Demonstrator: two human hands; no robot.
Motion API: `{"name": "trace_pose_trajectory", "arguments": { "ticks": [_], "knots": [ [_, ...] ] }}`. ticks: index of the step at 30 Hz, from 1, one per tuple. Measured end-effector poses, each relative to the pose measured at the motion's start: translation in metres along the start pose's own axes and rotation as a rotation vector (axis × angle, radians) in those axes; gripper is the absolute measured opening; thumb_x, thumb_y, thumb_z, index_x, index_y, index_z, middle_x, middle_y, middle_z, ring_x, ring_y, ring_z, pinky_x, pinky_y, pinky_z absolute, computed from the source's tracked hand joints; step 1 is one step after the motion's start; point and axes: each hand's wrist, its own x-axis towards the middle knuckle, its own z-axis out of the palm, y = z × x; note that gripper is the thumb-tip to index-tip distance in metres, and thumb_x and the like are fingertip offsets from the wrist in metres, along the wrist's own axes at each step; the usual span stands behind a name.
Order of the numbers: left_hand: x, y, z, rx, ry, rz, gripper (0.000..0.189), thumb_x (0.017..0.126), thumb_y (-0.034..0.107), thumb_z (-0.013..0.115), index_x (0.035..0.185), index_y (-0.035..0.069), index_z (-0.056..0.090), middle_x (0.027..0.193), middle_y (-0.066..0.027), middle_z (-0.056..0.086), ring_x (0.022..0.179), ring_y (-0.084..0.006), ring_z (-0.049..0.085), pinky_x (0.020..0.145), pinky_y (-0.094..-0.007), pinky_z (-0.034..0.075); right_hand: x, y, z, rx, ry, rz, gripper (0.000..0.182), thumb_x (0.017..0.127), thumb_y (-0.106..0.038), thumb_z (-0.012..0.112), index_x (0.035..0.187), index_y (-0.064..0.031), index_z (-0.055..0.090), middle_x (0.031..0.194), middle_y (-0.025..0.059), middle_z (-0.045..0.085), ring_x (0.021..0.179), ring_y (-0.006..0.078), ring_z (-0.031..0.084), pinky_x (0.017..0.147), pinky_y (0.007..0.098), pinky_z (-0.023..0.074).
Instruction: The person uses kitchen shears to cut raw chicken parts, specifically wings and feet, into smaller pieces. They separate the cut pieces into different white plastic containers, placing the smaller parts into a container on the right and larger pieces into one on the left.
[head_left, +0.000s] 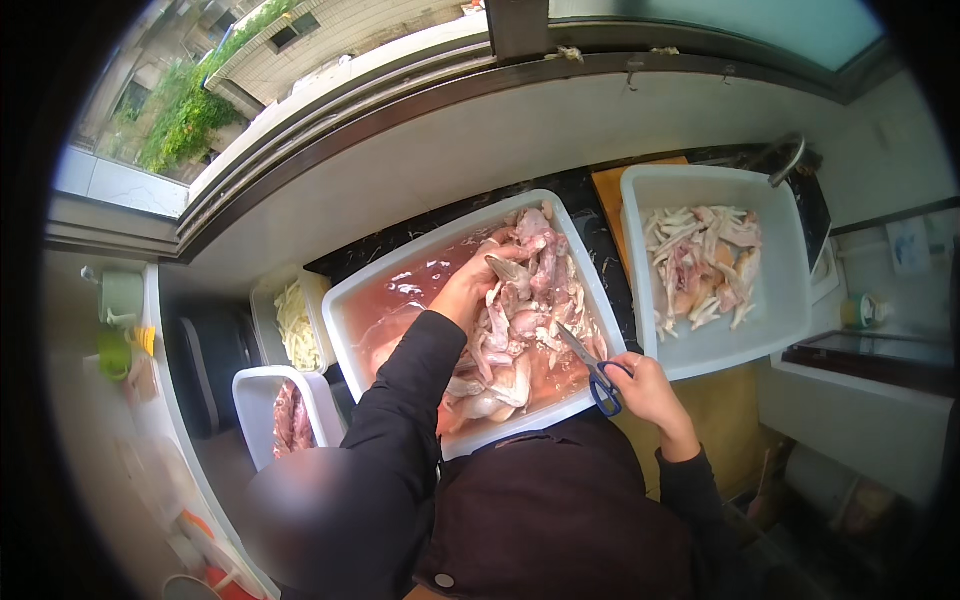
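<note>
A white plastic tub (442, 223) in front of me holds reddish water and a heap of raw poultry pieces (499, 375). My left hand (484, 274) reaches over the heap, its fingers gripping a pale pink piece of raw poultry (534, 244) near the tub's far right corner. Just past the right rim, my right hand (649, 390) holds a pair of scissors (603, 384) by its blue handles. The parted blades point up and left over the meat, apart from the piece in my left hand. Part of the left fingers is hidden by the meat.
On the right, a second white tub (780, 285) contains chicken feet and poultry pieces (705, 262), below a curved faucet (789, 161). Left of me are a container of pale strips (296, 322) and a white bin (251, 405) with reddish meat (291, 420). A wooden board (609, 195) lies between the tubs.
</note>
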Motion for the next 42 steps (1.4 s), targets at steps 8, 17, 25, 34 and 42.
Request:
{"name": "trace_pose_trajectory", "arguments": {
  "ticks": [8,17,25,34,42],
  "knots": [
    [-0.016,0.014,-0.038,0.483,0.227,-0.066,0.041,0.098,0.02,0.059,0.133,0.001,0.05,0.108,-0.0112,0.064,0.092,-0.0211,0.065,0.076,-0.0388,0.055,0.011,0.032,0.016,0.224,0.049,0.005,0.022,0.094,-0.015,0.062,0.098,0.0062,0.065,0.079,0.0108,0.069,0.073,0.0123,0.062,0.066,0.0292,0.05],
    [-0.109,-0.026,-0.053,1.364,0.405,0.262,0.055,0.085,0.022,0.065,0.13,-0.006,0.05,0.128,-0.0263,0.058,0.122,-0.0419,0.054,0.102,-0.0434,0.044,0.028,0.035,0.032,0.609,0.065,0.013,0.015,0.099,-0.012,0.057,0.102,0.002,0.059,0.077,0.0006,0.062,0.063,0.0045,0.054,0.059,0.0215,0.0489],
    [-0.168,-0.117,0.034,2.076,0.196,0.262,0.076,0.072,0.04,0.074,0.137,0.01,0.049,0.153,-0.0212,0.032,0.143,-0.0439,0.023,0.115,-0.0639,0.012,0.04,0.033,0.025,0.609,-0.008,-0.01,0.016,0.099,-0.013,0.058,0.104,0.0016,0.06,0.077,-0.0007,0.061,0.064,0.004,0.053,0.059,0.021,0.0486],
    [-0.158,-0.127,0.009,2.153,0.386,0.341,0.052,0.076,0.023,0.067,0.125,0.008,0.058,0.148,-0.0176,0.041,0.14,-0.0425,0.031,0.116,-0.0589,0.017,0.051,0.036,0.025,0.529,-0.156,-0.011,0.016,0.099,-0.013,0.058,0.105,0.0016,0.06,0.082,0.0011,0.065,0.067,0.0044,0.056,0.061,0.0207,0.0481],
    [-0.185,-0.103,-0.017,2.163,0.514,0.331,0.047,0.08,0.022,0.063,0.126,0.013,0.06,0.148,-0.0114,0.044,0.139,-0.0391,0.034,0.114,-0.0561,0.024,0.064,0.029,0.037,0.57,-0.093,-0.038,0.016,0.098,-0.011,0.059,0.105,0.0029,0.062,0.081,0.0021,0.067,0.065,0.0048,0.058,0.06,0.0201,0.0465]
  ]
}}
